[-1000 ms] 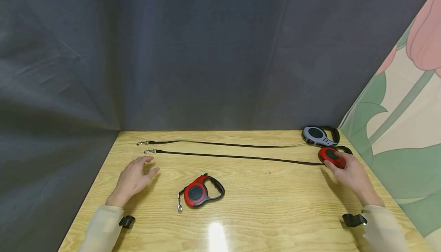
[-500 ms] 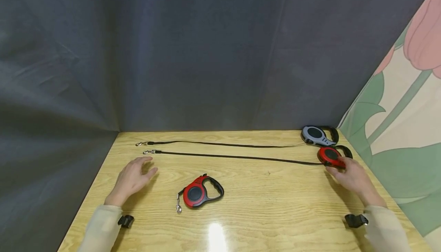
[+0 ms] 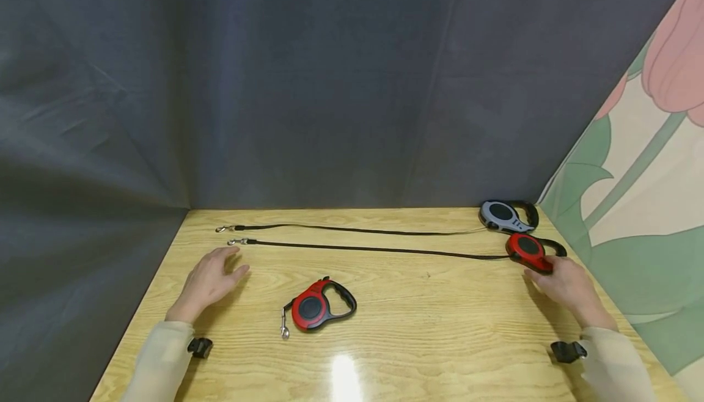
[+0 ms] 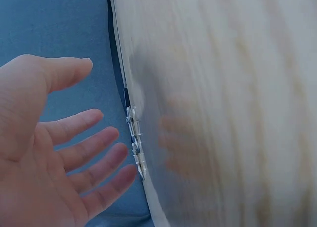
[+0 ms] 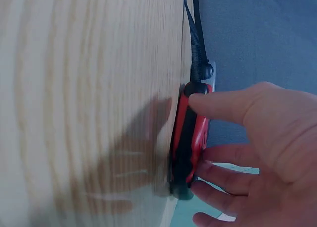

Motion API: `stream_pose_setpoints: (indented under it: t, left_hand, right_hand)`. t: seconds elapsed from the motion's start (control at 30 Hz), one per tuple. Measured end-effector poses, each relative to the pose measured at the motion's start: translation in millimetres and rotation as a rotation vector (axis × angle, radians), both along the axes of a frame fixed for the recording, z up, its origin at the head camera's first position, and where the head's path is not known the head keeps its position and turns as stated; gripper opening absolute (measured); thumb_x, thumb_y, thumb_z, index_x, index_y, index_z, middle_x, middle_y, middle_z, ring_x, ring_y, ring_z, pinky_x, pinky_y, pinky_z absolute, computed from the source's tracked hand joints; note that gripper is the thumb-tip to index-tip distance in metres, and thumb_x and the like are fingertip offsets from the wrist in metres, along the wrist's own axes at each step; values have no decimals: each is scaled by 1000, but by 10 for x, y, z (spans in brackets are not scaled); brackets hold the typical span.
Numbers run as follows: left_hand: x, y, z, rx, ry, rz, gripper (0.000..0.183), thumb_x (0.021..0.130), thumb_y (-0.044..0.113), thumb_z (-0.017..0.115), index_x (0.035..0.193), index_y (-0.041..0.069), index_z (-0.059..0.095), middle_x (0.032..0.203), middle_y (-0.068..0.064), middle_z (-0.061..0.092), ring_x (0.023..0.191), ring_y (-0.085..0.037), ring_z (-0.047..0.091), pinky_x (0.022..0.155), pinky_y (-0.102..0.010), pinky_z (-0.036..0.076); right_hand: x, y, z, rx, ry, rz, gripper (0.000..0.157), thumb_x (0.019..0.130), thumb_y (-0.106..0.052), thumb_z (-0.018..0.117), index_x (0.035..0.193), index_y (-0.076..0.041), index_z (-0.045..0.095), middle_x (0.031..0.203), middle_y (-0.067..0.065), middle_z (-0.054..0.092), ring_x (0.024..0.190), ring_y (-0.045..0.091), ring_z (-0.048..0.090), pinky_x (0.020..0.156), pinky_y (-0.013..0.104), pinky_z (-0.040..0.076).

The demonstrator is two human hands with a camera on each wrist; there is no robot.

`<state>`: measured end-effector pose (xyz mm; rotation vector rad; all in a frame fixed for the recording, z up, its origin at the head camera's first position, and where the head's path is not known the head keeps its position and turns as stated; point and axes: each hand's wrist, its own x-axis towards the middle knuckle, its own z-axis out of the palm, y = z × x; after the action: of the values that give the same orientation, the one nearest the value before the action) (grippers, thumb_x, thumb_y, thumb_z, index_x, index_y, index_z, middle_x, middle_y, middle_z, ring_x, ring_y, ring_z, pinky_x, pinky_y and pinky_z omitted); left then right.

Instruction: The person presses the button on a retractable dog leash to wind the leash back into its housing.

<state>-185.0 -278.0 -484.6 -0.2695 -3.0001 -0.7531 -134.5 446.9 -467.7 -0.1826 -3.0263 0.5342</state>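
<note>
A dark curtain [image 3: 330, 84] backs the wood-grained table [image 3: 434, 341]. The left hand [image 3: 208, 281] is spread loosely near its left side, thumb apart from the fingers, gripping nothing. The right hand [image 3: 569, 286] has thumb and fingertips at the far red leash [image 3: 529, 244]; whether they pinch it or only touch it cannot be told. That leash lies at the table's right, just in front of a grey leash [image 3: 500, 211]; a second red leash [image 3: 310, 308] lies nearer the person, left of centre. The far red one should be light, its shell rigid and somewhat slippery but not very fragile. The surest hold looks to be its black loop handle [image 3: 557, 245], with the rounded body as a second choice. As for containers, only the closed leash bodies might count; any tape wound inside is hidden. The black tape [image 3: 379, 249] running leftward from the far red leash seems limp and flat, easy to skew if the body turns. Its metal clip [image 3: 238, 241], just beside the left hand's fingertips, looks hard, small and best pinched.
</note>
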Motion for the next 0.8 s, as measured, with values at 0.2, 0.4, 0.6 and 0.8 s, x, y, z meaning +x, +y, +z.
stream_pose_setpoints:
  t: [0.2,0.4,0.6,0.8]
  left_hand:
    - [-34,-5,-1,-9,-53,-10,65,106,39,65,152,-5,51,154,-32,53,141,-57,48,110,-72,42]
    - [-107,7,18,-18,-53,-30,62,108,35,61,154,-5,49,155,-34,50,142,-58,47,111,-73,40]
    - [-182,33,16,-61,-90,-52,65,110,33,57,157,-9,42,162,-37,39,145,-63,39,116,-74,35]
    - [-191,15,5,-84,-100,-55,68,108,34,60,157,-10,41,163,-36,39,142,-63,41,113,-74,38]
  right_hand:
    - [10,10,18,18,-6,-4,55,92,-24,77,122,18,59,77,18,68,67,29,54,59,35,37]
    - [18,45,5,88,15,32,36,89,-23,80,103,8,69,76,17,66,67,31,55,59,39,38]
    - [36,41,-64,114,22,65,33,93,-23,78,107,7,76,93,34,72,73,43,67,60,49,49]
    - [69,12,-117,86,68,66,31,95,-21,76,105,9,75,96,35,73,76,44,68,62,53,51]
